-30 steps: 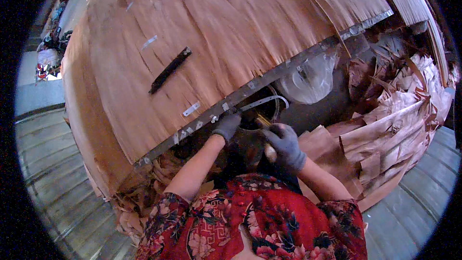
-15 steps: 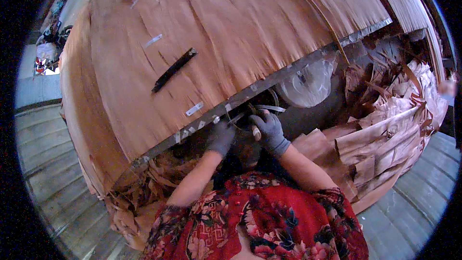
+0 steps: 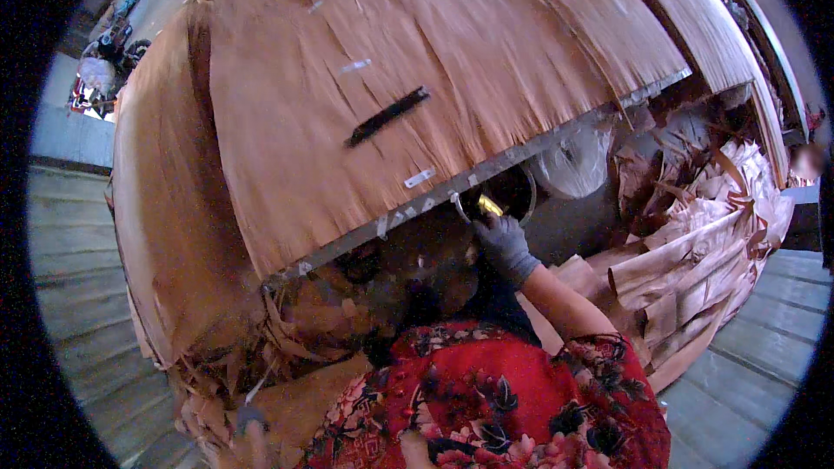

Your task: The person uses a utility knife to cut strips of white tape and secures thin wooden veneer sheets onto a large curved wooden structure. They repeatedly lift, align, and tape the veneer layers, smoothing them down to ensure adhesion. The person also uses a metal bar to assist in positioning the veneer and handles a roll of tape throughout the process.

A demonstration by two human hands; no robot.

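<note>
My right hand (image 3: 506, 247), in a grey glove, reaches under the edge of the veneer sheet (image 3: 356, 165). Its fingers are closed at the rim of a dark round container (image 3: 514, 195), beside a shiny yellow piece (image 3: 489, 206); what they hold is hidden. My left hand (image 3: 250, 421), also gloved and smeared by motion, is low at the left, near torn veneer. A thin pale strip (image 3: 256, 389) sticks up from its fingers. On the sheet lie a black bar (image 3: 387, 116) and short pale tape pieces (image 3: 420, 178). More tape hangs along its near edge.
A clear plastic bag (image 3: 573, 165) hangs under the sheet, right of the container. Crumpled veneer scraps (image 3: 695, 260) are heaped at the right, with more scraps (image 3: 234, 339) at the left. Ribbed metal flooring (image 3: 78, 269) shows on both sides.
My left hand has pulled away from the right hand, down to the lower left. The right hand stays near the container. The sheet appears further right as my view turns.
</note>
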